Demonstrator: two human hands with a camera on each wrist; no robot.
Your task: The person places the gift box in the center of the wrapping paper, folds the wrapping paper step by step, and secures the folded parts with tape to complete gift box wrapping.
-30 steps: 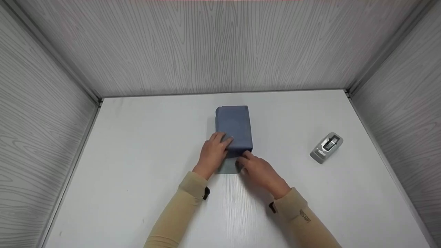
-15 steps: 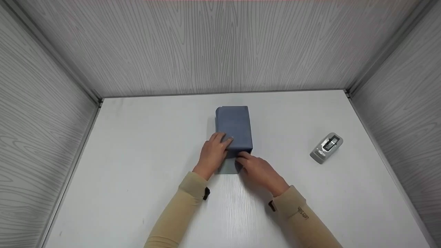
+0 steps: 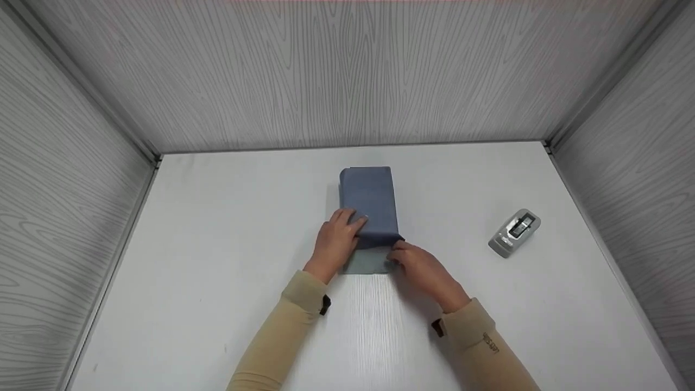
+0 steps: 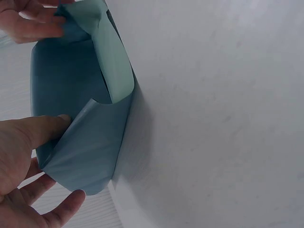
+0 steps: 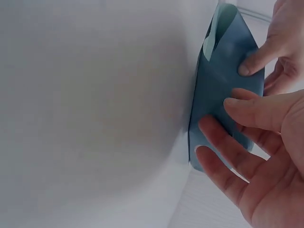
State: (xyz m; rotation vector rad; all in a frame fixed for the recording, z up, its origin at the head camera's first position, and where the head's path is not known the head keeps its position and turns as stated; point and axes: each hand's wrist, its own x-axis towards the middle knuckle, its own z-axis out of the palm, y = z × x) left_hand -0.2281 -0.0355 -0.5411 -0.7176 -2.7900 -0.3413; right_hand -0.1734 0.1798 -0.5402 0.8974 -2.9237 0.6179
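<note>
A box wrapped in blue paper lies lengthwise on the white table, its near end partly unfolded. My left hand holds it at the near left edge; in the left wrist view the thumb presses on the end and the fingers sit along the side. At the near right corner my right hand pinches the wrapping paper, pulling a small point of it outward. A pale green inner flap stands out from the end in the left wrist view. The right fingertips are partly hidden by the paper.
A small grey device with a dark window lies on the table to the right. Grey wood-grain panels wall the table at the back and both sides. The white tabletop extends around the box.
My right hand has shifted slightly right and toward me, drawing the paper's corner out past the box's right edge. More of the pale flap shows. My left hand and the box stay put.
</note>
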